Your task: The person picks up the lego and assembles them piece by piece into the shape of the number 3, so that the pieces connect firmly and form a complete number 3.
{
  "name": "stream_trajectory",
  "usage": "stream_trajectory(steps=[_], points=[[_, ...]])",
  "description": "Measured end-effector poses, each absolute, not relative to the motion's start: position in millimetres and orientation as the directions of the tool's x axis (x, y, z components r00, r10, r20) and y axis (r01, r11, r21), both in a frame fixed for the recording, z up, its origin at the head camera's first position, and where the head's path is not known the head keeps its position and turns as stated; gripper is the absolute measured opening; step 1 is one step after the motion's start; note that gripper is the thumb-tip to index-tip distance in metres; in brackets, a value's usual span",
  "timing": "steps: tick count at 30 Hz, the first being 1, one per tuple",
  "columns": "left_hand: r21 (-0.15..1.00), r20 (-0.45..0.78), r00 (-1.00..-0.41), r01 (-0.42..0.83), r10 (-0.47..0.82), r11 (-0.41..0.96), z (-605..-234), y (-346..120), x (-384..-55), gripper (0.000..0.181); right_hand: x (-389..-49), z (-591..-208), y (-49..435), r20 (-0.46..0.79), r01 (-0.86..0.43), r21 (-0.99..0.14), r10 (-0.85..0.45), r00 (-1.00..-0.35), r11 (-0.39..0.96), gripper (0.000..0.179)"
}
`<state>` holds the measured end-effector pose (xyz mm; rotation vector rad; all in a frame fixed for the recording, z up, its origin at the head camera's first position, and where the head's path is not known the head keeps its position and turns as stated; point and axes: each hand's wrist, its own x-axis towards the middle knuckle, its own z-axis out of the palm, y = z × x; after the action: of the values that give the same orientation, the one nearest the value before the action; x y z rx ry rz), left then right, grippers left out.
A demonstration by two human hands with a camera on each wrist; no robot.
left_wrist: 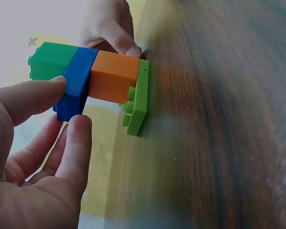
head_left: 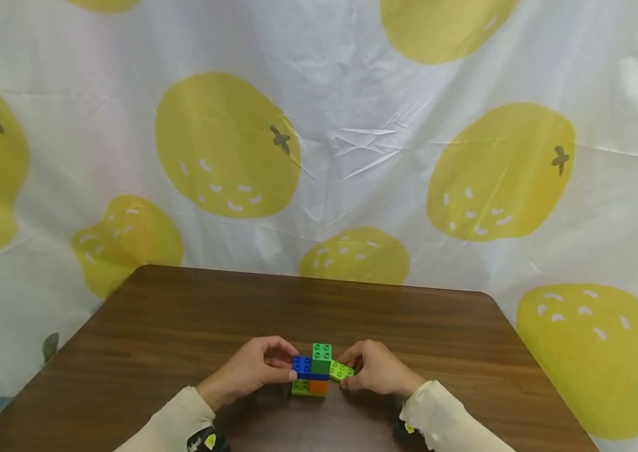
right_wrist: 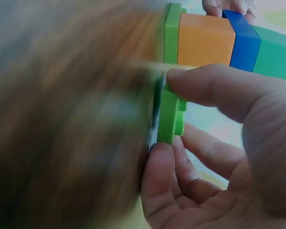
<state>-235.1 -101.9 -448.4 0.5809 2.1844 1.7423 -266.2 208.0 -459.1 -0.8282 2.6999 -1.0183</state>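
Observation:
A stack of toy building bricks stands on the table. At its base lies a flat lime-green brick [left_wrist: 142, 90], and an orange brick [left_wrist: 114, 76] sits on part of it. A flat blue brick [head_left: 302, 365] crosses above the orange one, jutting left. On its right end stands a green brick [head_left: 321, 360]. My left hand [head_left: 255, 367] pinches the jutting end of the blue brick between thumb and fingers. Just right of the stack, my right hand [head_left: 379, 370] holds another flat lime-green brick [right_wrist: 168, 117] by its edges, studs up, low over the table.
The brown wooden table [head_left: 228, 314] has rounded far corners. Behind it hangs a white cloth [head_left: 347, 113] printed with yellow fruit. Dark bands with a yellow mark [head_left: 209, 441] show at both wrists.

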Motion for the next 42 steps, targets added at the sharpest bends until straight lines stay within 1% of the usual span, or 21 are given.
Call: stream_trajectory(steps=[8, 16, 23, 36, 42], points=[[0.975, 0.016, -0.871, 0.123, 0.491, 0.186, -449, -102, -237, 0.038, -266, -453, 218, 0.062, -0.423, -0.654, -0.513, -0.856, 0.627, 0.035], [0.976, 0.013, -0.876, 0.115, 0.482, 0.184, -448, -102, -236, 0.037, -267, -447, 219, 0.066, -0.42, -0.668, -0.513, -0.856, 0.615, 0.029], [0.978, 0.022, -0.871, 0.121, 0.491, 0.17, -447, -102, -236, 0.037, -262, -439, 217, 0.091, -0.417, -0.686, -0.499, -0.862, 0.596, 0.031], [0.973, 0.013, -0.873, 0.125, 0.488, 0.196, -448, -102, -235, 0.036, -255, -429, 221, 0.123, -0.409, -0.707, -0.47, -0.874, 0.576, 0.033], [0.974, 0.032, -0.871, 0.138, 0.49, 0.181, -448, -103, -236, 0.036, -254, -419, 219, 0.16, -0.43, -0.712, -0.468, -0.869, 0.554, 0.033]])
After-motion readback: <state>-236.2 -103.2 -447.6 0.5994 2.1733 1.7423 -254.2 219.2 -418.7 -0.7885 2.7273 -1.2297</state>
